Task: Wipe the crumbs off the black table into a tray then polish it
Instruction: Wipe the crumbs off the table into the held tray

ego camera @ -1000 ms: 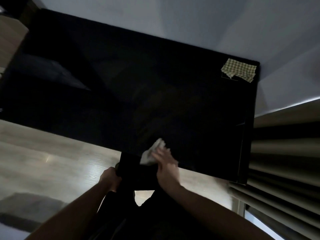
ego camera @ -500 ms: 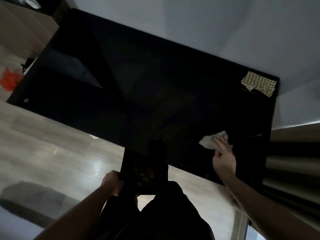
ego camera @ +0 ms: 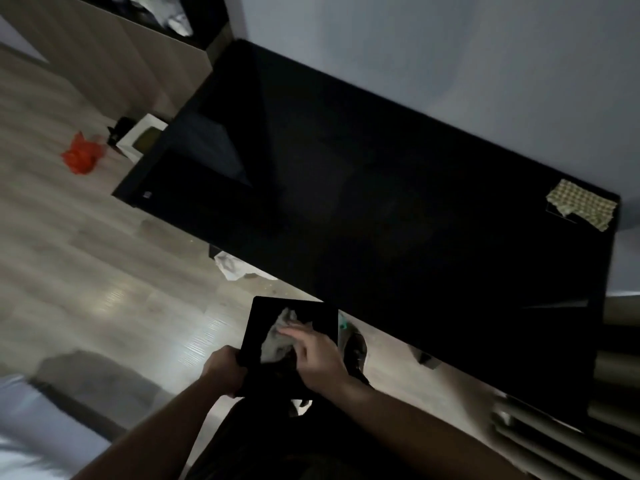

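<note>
left hand (ego camera: 223, 370): closed on the near-left edge of the tray, holding it up off the floor, just in front of the near tabletop edge
right hand (ego camera: 313, 355): over the tray, fingers (ego camera: 294, 332) spread and pressing on the rag; palm down, loosely gripping the rag
rag (ego camera: 277, 336): pale, crumpled, inside the tray, partly under the right hand
tray (ego camera: 266, 308): black, flat, tilted, below and just in front of the tabletop's near edge; crumbs inside too dark to tell
person: dark clothing at bottom centre, both forearms bare
floor (ego camera: 104, 271): light wood; white crumpled paper (ego camera: 230, 266) under the tabletop's near edge; red bag (ego camera: 82, 155) far left; white box (ego camera: 140, 140) by the tabletop's left end
tabletop (ego camera: 381, 202): black, glossy, runs diagonally against the wall; surface too dark to judge for crumbs
checked cloth (ego camera: 581, 207): yellowish, lying flat at the far right corner of the tabletop, well apart from both hands
wall (ego camera: 450, 46): pale grey, behind the tabletop
</note>
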Demonstrator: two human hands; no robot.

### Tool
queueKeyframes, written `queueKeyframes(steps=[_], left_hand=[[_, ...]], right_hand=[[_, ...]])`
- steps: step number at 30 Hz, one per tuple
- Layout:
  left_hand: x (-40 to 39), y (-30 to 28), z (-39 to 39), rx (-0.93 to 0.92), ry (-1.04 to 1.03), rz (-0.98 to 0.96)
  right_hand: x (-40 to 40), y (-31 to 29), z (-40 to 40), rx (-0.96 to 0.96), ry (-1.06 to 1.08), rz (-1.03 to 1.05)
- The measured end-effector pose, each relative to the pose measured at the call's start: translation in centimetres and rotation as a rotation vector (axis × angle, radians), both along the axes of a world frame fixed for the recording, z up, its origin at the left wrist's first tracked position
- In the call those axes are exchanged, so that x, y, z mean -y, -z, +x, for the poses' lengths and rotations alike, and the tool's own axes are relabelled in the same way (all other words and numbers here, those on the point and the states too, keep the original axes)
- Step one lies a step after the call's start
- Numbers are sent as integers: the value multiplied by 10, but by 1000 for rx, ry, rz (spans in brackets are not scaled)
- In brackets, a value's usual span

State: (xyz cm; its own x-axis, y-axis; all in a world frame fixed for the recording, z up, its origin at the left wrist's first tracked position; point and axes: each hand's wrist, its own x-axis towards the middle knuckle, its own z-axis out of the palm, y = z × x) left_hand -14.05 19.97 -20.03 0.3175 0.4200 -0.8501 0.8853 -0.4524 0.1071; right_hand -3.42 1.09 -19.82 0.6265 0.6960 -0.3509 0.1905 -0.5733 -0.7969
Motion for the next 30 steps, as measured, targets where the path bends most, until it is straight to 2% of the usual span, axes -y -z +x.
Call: queueKeyframes(steps=[4,7,16,22,30], left_hand=[[-51,-4,-31,14,-22,20],[-89,-7,-53,8,-89,31],[-188,-25,-73,26,-168,202],[-258,-22,-70,16,-153,266],[-345,-32,-58,20,-184,327]], right_hand=[[-46,-30,-2,-73,152,58],[-61,-45,10,-57,264,73],[-110,-71,58,-141,399,128],[-164,-69,84,-207,366,153],[-263,-75,128,-158,213,114]])
